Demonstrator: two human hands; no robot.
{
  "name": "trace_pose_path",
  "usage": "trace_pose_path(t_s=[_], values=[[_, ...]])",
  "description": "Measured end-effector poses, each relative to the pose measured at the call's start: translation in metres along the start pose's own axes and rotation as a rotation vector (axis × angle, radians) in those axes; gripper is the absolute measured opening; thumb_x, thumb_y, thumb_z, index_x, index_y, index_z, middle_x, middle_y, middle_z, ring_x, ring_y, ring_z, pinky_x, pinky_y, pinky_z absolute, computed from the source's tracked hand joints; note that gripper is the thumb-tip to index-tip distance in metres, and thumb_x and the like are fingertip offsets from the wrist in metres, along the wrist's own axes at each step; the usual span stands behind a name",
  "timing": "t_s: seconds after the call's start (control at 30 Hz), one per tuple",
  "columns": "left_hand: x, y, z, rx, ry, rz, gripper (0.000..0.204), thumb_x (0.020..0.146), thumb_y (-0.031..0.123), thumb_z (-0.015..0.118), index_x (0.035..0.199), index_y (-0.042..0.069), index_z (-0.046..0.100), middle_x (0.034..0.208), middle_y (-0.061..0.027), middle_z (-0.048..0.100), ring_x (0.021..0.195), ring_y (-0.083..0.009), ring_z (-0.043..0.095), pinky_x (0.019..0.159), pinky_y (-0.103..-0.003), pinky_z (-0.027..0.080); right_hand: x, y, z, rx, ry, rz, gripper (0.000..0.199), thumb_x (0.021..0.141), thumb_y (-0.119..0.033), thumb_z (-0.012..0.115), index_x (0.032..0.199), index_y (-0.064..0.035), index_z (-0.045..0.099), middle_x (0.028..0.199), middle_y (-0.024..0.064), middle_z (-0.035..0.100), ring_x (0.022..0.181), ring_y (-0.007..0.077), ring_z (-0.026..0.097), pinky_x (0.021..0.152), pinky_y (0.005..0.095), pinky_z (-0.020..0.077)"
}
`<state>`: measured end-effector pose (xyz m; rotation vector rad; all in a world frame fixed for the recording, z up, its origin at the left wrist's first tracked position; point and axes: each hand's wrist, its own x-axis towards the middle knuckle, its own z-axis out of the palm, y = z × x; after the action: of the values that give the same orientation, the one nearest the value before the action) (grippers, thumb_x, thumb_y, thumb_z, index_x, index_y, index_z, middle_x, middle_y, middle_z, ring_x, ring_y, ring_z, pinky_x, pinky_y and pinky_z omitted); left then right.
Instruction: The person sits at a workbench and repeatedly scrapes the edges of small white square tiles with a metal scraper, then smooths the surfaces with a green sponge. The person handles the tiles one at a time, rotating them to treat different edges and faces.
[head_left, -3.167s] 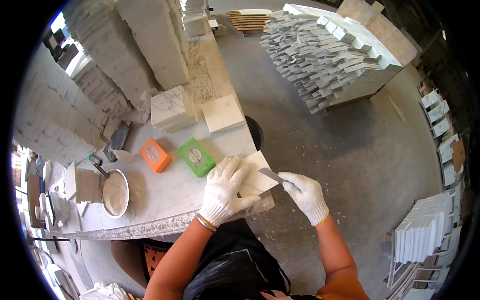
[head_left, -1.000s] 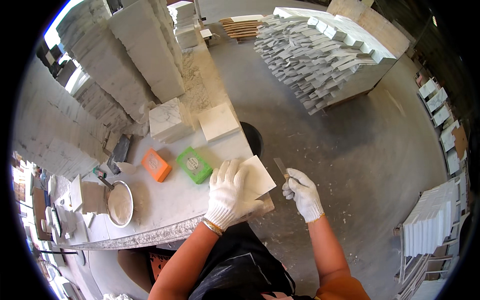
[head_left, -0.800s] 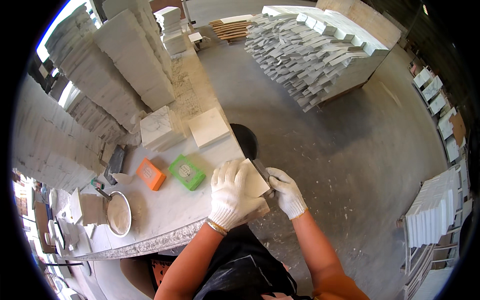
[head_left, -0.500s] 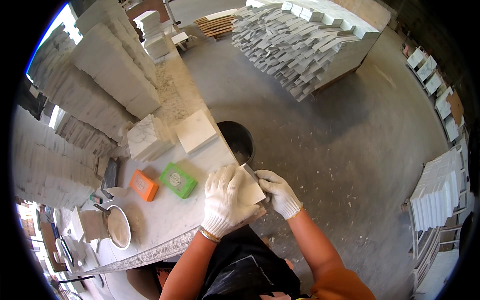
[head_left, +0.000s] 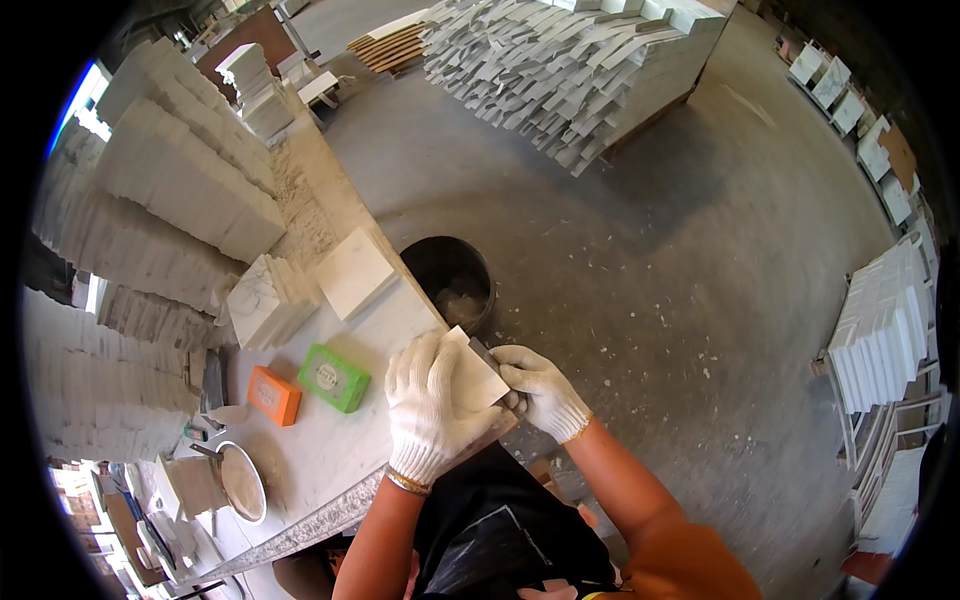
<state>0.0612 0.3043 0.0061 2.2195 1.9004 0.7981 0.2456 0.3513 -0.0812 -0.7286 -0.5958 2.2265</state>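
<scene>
A small white marble tile [head_left: 482,378] lies at the near right corner of the marble-topped bench [head_left: 330,455]. My left hand [head_left: 425,405], in a white knitted glove, presses down on it, fingers together on top and thumb towards the near side. My right hand [head_left: 540,388], gloved the same way, pinches a dark grey rubbing block [head_left: 484,355] against the tile's right edge. Its fingertips are partly hidden behind the block. Left of my left hand sit a green block [head_left: 334,378] and an orange block [head_left: 274,396].
A metal bowl [head_left: 262,500] of pale contents stands at the left. Stacked tiles [head_left: 262,305] and a flat tile [head_left: 355,272] lie farther back. A black bucket [head_left: 480,270] stands on the floor beside the bench. Tall slab stacks [head_left: 180,180] line the left; a large strip pile [head_left: 560,80] stands beyond.
The whole view has shifted a little. Along the tile's right edge, the dark grey block in my right hand has slid slightly towards me. My left hand stays pressed on the tile.
</scene>
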Motion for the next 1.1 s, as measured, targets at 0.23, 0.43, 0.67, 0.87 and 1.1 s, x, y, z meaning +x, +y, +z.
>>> trace_pose_path(t_s=[0.23, 0.43, 0.67, 0.87, 1.1], values=[[-0.001, -0.001, 0.003, 0.014, -0.004, 0.002, 0.091, 0.058, 0.036, 0.082, 0.140, 0.007, 0.055, 0.137, -0.0195, 0.055, 0.126, -0.0422, 0.051, 0.107, -0.052, 0.039, -0.012, 0.007, -0.001, 0.039, 0.062, 0.008, 0.038, 0.100, -0.016, 0.064, 0.133, 0.0021, 0.059, 0.091, 0.0008, 0.065, 0.065, 0.0028, 0.054, 0.055, 0.0166, 0.0391], [0.000, 0.000, 0.003, 0.042, 0.015, 0.023, 0.087, 0.058, 0.040, 0.083, 0.130, 0.001, 0.055, 0.133, -0.0206, 0.056, 0.123, -0.0418, 0.053, 0.103, -0.054, 0.041, 0.010, -0.007, 0.015, 0.051, 0.080, 0.016, 0.032, 0.100, -0.012, 0.060, 0.129, 0.0020, 0.061, 0.093, 0.0001, 0.065, 0.065, 0.0027, 0.052, 0.056, 0.0171, 0.0409], [-0.005, -0.004, 0.005, 0.050, -0.002, -0.010, 0.093, 0.056, 0.037, 0.084, 0.138, 0.005, 0.054, 0.139, -0.0213, 0.053, 0.127, -0.0434, 0.051, 0.108, -0.053, 0.039, -0.018, 0.007, -0.005, 0.091, 0.027, 0.049, 0.034, 0.099, -0.011, 0.061, 0.130, 0.0030, 0.060, 0.094, 0.0015, 0.065, 0.070, 0.0040, 0.055, 0.056, 0.0173, 0.0413], [-0.004, -0.003, 0.005, 0.027, -0.024, -0.012, 0.093, 0.056, 0.036, 0.084, 0.137, 0.004, 0.053, 0.138, -0.0212, 0.053, 0.127, -0.0437, 0.051, 0.106, -0.053, 0.040, -0.004, -0.003, 0.010, 0.047, 0.059, -0.006, 0.036, 0.099, -0.012, 0.062, 0.131, 0.0041, 0.059, 0.093, 0.0038, 0.066, 0.068, 0.0056, 0.055, 0.056, 0.0175, 0.0412], [-0.003, -0.004, 0.002, 0.009, -0.003, 0.016, 0.092, 0.057, 0.036, 0.083, 0.138, 0.005, 0.053, 0.137, -0.0213, 0.054, 0.124, -0.0441, 0.052, 0.105, -0.053, 0.041, -0.015, 0.002, 0.005, 0.067, 0.079, 0.019, 0.037, 0.099, -0.015, 0.062, 0.132, 0.0042, 0.058, 0.093, 0.0035, 0.066, 0.065, 0.0044, 0.052, 0.055, 0.0181, 0.0391]])
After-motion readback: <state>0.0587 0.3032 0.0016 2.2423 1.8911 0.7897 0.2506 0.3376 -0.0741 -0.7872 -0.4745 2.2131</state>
